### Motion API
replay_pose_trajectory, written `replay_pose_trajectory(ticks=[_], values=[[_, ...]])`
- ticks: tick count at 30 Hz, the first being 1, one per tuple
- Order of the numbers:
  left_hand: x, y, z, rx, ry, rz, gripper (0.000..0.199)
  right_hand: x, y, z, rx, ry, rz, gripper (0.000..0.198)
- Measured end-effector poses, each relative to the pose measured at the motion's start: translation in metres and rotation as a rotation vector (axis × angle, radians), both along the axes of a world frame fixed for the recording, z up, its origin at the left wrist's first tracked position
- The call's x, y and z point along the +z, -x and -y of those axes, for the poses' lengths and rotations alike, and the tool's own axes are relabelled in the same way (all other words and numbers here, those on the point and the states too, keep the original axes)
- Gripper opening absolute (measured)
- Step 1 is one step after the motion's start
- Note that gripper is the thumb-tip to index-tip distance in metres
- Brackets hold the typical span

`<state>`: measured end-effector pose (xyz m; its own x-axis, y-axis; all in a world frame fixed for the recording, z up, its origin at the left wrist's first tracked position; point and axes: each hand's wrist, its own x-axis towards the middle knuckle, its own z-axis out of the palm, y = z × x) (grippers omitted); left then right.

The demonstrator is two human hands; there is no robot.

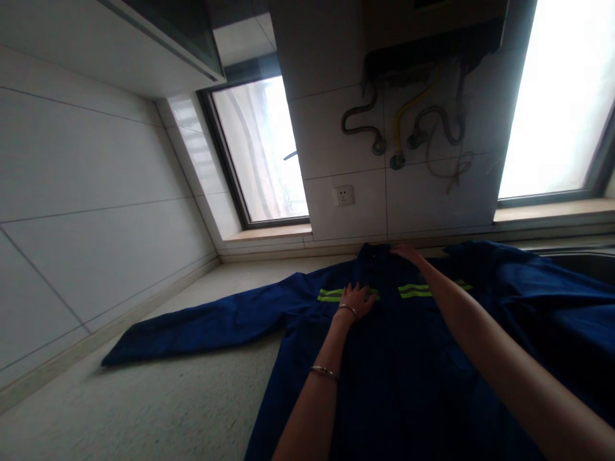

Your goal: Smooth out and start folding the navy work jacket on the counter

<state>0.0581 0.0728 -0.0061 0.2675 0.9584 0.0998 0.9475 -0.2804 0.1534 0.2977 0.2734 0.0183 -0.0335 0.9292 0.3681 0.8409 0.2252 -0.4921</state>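
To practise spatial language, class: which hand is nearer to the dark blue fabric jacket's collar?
Right. The right hand is at the right edge of the collar; the left hand lies lower, on the jacket, over a yellow-green striped band.

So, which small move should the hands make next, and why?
Perhaps the right hand should smooth the right side of the jacket: it looks creased there, while the sleeve on the left lies stretched out and the left hand rests near the collar.
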Motion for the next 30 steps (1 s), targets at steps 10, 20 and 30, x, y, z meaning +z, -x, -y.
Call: replay_pose_trajectory(ticks=[10, 20, 30], values=[[-0.001, 0.001, 0.002, -0.016, 0.065, 0.035, 0.069, 0.006, 0.023, -0.021, 0.081, 0.114, 0.030, 0.036], [-0.006, 0.001, -0.002, -0.022, 0.066, 0.044, 0.071, 0.003, 0.014, -0.016, 0.047, 0.069, 0.096, 0.027], [-0.006, -0.003, -0.001, 0.004, 0.029, 0.052, 0.071, -0.021, 0.048, -0.007, -0.363, 0.022, 0.157, 0.082]])
